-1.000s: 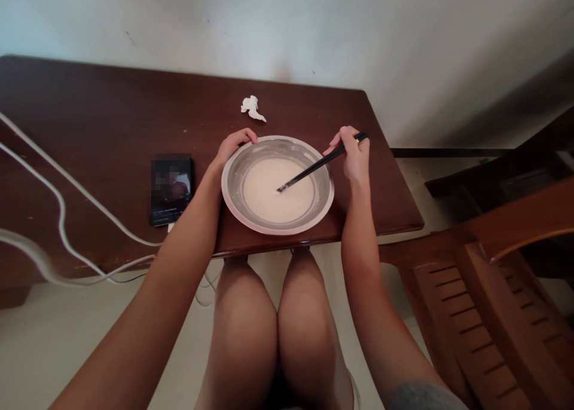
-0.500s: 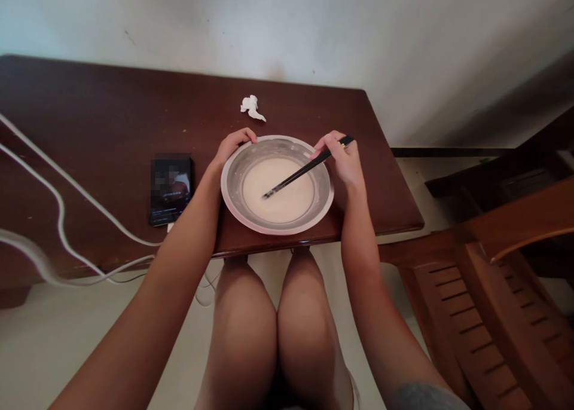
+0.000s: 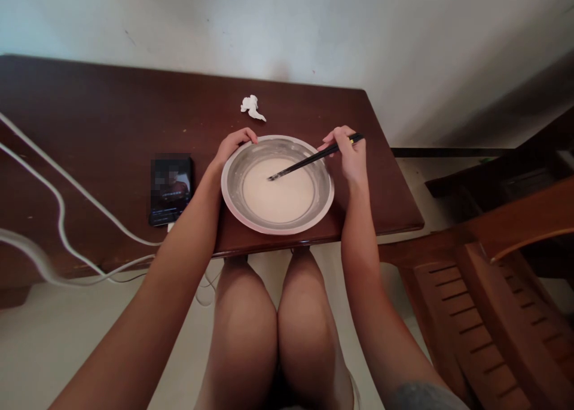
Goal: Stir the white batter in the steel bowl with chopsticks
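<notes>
A round metal bowl (image 3: 232,204) sits at the front edge of the dark wooden table, with a creamy white liquid (image 3: 287,201) in its bottom. My left hand (image 3: 235,144) grips the bowl's rim at the far left side, fingers curled over the edge. In my right hand (image 3: 350,153) is a pair of black chopsticks (image 3: 309,160), held together near their upper ends above the bowl's right rim. Their tips carry white residue and point down over the liquid; whether they touch it is hard to make out.
A crumpled white tissue (image 3: 253,107) lies behind the bowl on the table (image 3: 112,111). To the left, a phone (image 3: 170,189) rests beside white cables (image 3: 58,201). A slatted wooden chair (image 3: 466,308) stands at the right, and a wall (image 3: 287,27) rises behind the table.
My right hand has shifted slightly to the right, and the chopstick tips have moved away from me across the bowl. The left hand and the bowl stay in place.
</notes>
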Demonstrator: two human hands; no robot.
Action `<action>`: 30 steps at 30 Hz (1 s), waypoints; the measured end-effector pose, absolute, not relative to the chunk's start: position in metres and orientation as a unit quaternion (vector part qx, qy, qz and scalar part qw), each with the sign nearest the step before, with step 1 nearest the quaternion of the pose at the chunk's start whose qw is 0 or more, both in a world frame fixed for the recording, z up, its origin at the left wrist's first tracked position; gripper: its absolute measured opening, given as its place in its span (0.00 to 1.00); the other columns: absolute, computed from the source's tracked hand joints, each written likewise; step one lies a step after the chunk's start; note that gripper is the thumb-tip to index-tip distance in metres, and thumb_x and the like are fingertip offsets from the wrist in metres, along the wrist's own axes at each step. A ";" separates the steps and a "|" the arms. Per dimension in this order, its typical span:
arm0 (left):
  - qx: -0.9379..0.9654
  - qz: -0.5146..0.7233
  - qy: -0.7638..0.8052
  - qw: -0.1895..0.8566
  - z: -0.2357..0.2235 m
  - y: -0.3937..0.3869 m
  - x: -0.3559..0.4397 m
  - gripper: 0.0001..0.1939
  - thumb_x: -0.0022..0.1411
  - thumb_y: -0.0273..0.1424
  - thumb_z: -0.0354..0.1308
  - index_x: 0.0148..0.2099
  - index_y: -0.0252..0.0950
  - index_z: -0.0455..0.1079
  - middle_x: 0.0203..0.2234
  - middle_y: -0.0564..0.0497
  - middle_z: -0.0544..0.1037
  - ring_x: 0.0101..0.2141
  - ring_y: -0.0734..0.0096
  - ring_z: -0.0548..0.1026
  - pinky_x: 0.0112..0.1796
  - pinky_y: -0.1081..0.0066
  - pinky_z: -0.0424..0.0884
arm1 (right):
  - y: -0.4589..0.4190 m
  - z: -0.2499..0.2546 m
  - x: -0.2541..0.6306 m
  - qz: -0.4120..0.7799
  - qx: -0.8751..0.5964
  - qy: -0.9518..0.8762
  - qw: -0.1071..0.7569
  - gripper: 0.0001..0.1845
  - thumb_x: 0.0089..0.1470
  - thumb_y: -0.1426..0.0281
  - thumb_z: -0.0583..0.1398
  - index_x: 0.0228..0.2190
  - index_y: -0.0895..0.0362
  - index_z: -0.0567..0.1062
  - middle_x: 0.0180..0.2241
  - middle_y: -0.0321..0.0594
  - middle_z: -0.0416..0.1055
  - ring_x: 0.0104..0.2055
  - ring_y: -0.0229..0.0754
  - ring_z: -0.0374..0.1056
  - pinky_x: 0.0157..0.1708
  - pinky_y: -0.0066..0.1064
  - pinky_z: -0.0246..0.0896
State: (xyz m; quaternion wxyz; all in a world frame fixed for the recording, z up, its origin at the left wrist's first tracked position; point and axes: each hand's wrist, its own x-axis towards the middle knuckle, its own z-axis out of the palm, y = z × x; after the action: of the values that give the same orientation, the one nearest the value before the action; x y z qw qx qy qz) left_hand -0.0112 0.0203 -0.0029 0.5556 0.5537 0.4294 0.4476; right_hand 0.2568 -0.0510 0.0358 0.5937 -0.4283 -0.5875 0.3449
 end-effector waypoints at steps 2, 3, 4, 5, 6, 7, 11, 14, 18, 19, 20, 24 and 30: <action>0.559 0.449 0.433 0.546 -0.001 0.019 -0.010 0.14 0.50 0.16 0.48 0.21 0.34 0.69 0.22 0.54 0.70 0.26 0.80 0.66 0.29 0.81 0.62 | -0.051 0.036 0.258 0.341 -0.433 -0.574 0.605 0.23 0.55 0.51 0.56 0.21 0.55 0.72 0.16 0.30 0.70 0.18 0.30 0.64 0.19 0.25 0.54; 0.560 0.452 0.434 0.543 0.000 0.019 -0.010 0.14 0.50 0.15 0.48 0.21 0.34 0.69 0.22 0.54 0.69 0.26 0.80 0.66 0.29 0.81 0.62 | -0.051 0.036 0.258 0.349 -0.433 -0.579 0.596 0.23 0.55 0.51 0.56 0.21 0.55 0.72 0.15 0.30 0.70 0.18 0.30 0.64 0.19 0.25 0.54; 0.559 0.453 0.432 0.544 0.000 0.018 -0.009 0.13 0.50 0.15 0.48 0.21 0.34 0.69 0.22 0.54 0.69 0.26 0.80 0.66 0.29 0.81 0.62 | -0.052 0.036 0.257 0.359 -0.431 -0.590 0.581 0.23 0.55 0.51 0.57 0.21 0.55 0.73 0.15 0.30 0.70 0.18 0.30 0.64 0.19 0.25 0.55; 0.552 0.451 0.432 0.552 0.000 0.018 -0.009 0.13 0.50 0.15 0.48 0.21 0.34 0.69 0.22 0.54 0.69 0.25 0.80 0.66 0.29 0.81 0.62 | -0.053 0.036 0.256 0.370 -0.426 -0.603 0.563 0.23 0.55 0.51 0.57 0.21 0.55 0.73 0.16 0.30 0.70 0.19 0.30 0.65 0.20 0.25 0.56; 0.545 0.445 0.433 0.564 0.000 0.019 -0.009 0.13 0.51 0.16 0.48 0.22 0.34 0.69 0.21 0.54 0.69 0.25 0.80 0.66 0.28 0.81 0.62 | -0.053 0.036 0.255 0.377 -0.421 -0.614 0.551 0.22 0.55 0.51 0.57 0.23 0.55 0.74 0.16 0.30 0.71 0.20 0.31 0.66 0.22 0.25 0.58; 0.541 0.444 0.434 0.567 -0.001 0.019 -0.009 0.13 0.51 0.16 0.48 0.22 0.34 0.69 0.21 0.54 0.69 0.24 0.80 0.65 0.28 0.80 0.62 | -0.053 0.036 0.255 0.379 -0.417 -0.619 0.547 0.21 0.54 0.50 0.58 0.24 0.54 0.75 0.17 0.31 0.71 0.21 0.31 0.67 0.23 0.26 0.60; 0.555 0.447 0.426 0.557 -0.003 0.021 -0.010 0.11 0.50 0.18 0.49 0.22 0.34 0.69 0.23 0.54 0.70 0.25 0.79 0.66 0.29 0.79 0.62 | -0.051 0.036 0.257 0.341 -0.438 -0.584 0.592 0.22 0.54 0.49 0.57 0.24 0.54 0.74 0.17 0.30 0.71 0.21 0.30 0.66 0.22 0.25 0.58; 0.570 0.445 0.422 0.546 -0.002 0.019 -0.010 0.11 0.48 0.17 0.49 0.22 0.34 0.68 0.24 0.54 0.70 0.27 0.78 0.66 0.31 0.78 0.62 | -0.051 0.036 0.258 0.343 -0.447 -0.577 0.592 0.24 0.54 0.48 0.56 0.21 0.55 0.72 0.16 0.31 0.70 0.18 0.30 0.64 0.19 0.26 0.55; 0.581 0.445 0.437 0.523 -0.001 0.018 -0.010 0.10 0.50 0.18 0.50 0.22 0.35 0.67 0.24 0.53 0.69 0.28 0.76 0.67 0.35 0.76 0.64 | -0.054 0.037 0.254 0.374 -0.428 -0.617 0.544 0.23 0.53 0.48 0.57 0.24 0.53 0.74 0.17 0.31 0.71 0.22 0.32 0.67 0.24 0.27 0.61; 0.583 0.442 0.437 0.523 -0.001 0.018 -0.010 0.09 0.50 0.19 0.50 0.23 0.35 0.67 0.24 0.53 0.70 0.29 0.75 0.67 0.35 0.76 0.64 | -0.054 0.037 0.253 0.370 -0.431 -0.616 0.545 0.22 0.52 0.47 0.57 0.25 0.53 0.74 0.18 0.31 0.71 0.22 0.32 0.68 0.25 0.27 0.62; 0.581 0.439 0.438 0.527 -0.002 0.018 -0.010 0.09 0.51 0.20 0.51 0.23 0.35 0.67 0.24 0.53 0.70 0.29 0.75 0.68 0.35 0.76 0.65 | -0.054 0.038 0.254 0.360 -0.439 -0.609 0.554 0.22 0.52 0.47 0.57 0.25 0.53 0.74 0.18 0.31 0.71 0.23 0.32 0.68 0.25 0.27 0.62; 0.582 0.439 0.437 0.527 -0.004 0.020 -0.011 0.08 0.50 0.22 0.51 0.23 0.36 0.67 0.24 0.52 0.70 0.29 0.74 0.68 0.35 0.77 0.65 | -0.053 0.038 0.257 0.325 -0.470 -0.567 0.593 0.25 0.53 0.46 0.55 0.22 0.54 0.70 0.16 0.31 0.69 0.20 0.32 0.66 0.22 0.27 0.59; 0.574 0.444 0.430 0.537 -0.007 0.022 -0.012 0.09 0.50 0.22 0.50 0.23 0.36 0.68 0.24 0.53 0.70 0.28 0.76 0.67 0.33 0.78 0.66 | -0.053 0.037 0.254 0.369 -0.428 -0.615 0.550 0.23 0.52 0.47 0.58 0.24 0.54 0.74 0.17 0.31 0.71 0.22 0.33 0.69 0.25 0.28 0.62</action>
State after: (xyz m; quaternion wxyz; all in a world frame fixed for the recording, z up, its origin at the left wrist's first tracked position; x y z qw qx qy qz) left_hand -0.0123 0.0215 -0.0070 0.5367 0.5743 0.4299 0.4441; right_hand 0.2538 -0.0533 0.0369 0.5499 -0.4276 -0.6152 0.3692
